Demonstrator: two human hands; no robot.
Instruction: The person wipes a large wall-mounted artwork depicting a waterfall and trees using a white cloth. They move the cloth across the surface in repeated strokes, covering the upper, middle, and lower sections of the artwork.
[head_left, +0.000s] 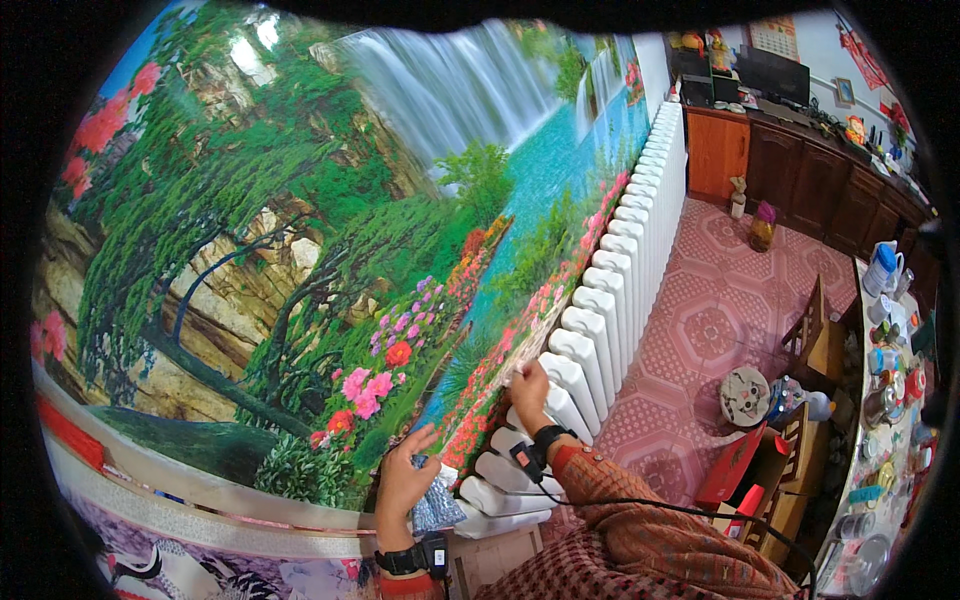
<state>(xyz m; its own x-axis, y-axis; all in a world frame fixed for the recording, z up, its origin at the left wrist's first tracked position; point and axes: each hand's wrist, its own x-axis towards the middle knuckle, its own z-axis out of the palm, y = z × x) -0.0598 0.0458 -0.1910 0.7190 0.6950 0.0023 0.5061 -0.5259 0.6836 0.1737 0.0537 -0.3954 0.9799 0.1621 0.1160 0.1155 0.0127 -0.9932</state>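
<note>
My left hand (405, 482) is low in the view, before the bottom edge of a large wall picture (420, 225) of a waterfall, trees and flowers. A crinkled silvery packet (439, 504) is held in it, partly covered by the thumb. My right hand (531, 391) is farther along that edge, above a white column radiator (576, 367). Its fingers are curled together against the picture's lower border. Something small and pale shows at the fingertips, too small to make out. Both wrists wear black straps with small devices, and a cable runs from the right one.
A long table (840, 517) crowded with jars and dishes stands at right, with wooden chairs (814, 330) beside it. A round stool (745, 396) and red box (739, 476) are on the pink patterned floor. Dark cabinets (817, 169) carry a monitor (772, 75) at the back.
</note>
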